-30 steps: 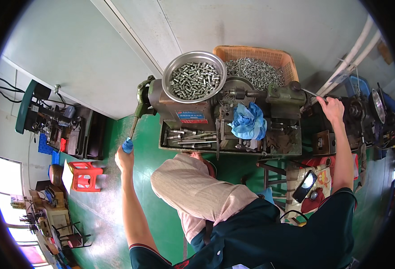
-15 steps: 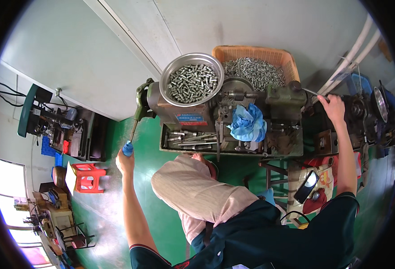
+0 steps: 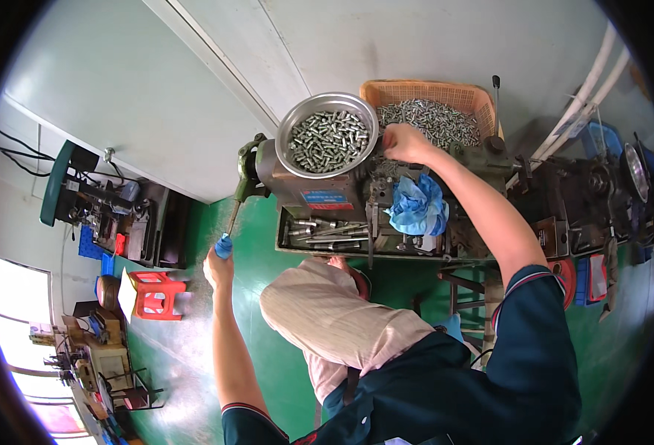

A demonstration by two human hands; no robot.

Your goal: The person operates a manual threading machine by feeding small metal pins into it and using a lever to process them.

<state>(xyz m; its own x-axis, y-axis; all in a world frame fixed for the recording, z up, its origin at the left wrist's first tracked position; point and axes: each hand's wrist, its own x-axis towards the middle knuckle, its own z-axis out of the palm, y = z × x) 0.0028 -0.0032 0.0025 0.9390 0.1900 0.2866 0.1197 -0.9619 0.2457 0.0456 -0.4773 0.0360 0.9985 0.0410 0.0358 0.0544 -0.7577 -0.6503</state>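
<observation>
While the left hand (image 3: 219,268) grips the blue-wrapped end of a slim metal lever (image 3: 233,216), that lever slopes down toward the near left from the left end of a green-and-grey metal lathe (image 3: 290,189). The left fingers are closed around the wrap, which presumably cushions the grip. At the lathe's middle, the right hand (image 3: 407,144) is just right of a round, shiny steel bowl (image 3: 327,99) holding small silver cylindrical metal parts (image 3: 327,141); its fingers are drawn together, and whether they pinch anything cannot be told. The bowl sits atop the lathe's left side, apparently for short reach. Beyond, to the right, stands a rectangular orange plastic basket (image 3: 416,90) of similar parts. A crumpled light-blue cloth (image 3: 420,208) lies left of the right forearm. A shallow metal tray (image 3: 408,257) bounds the near side; a pale grey wall (image 3: 179,111) limits the far side. Leftward, green painted floor (image 3: 249,289) affords the lever swing room, with a red plastic stool (image 3: 156,295) well apart.
</observation>
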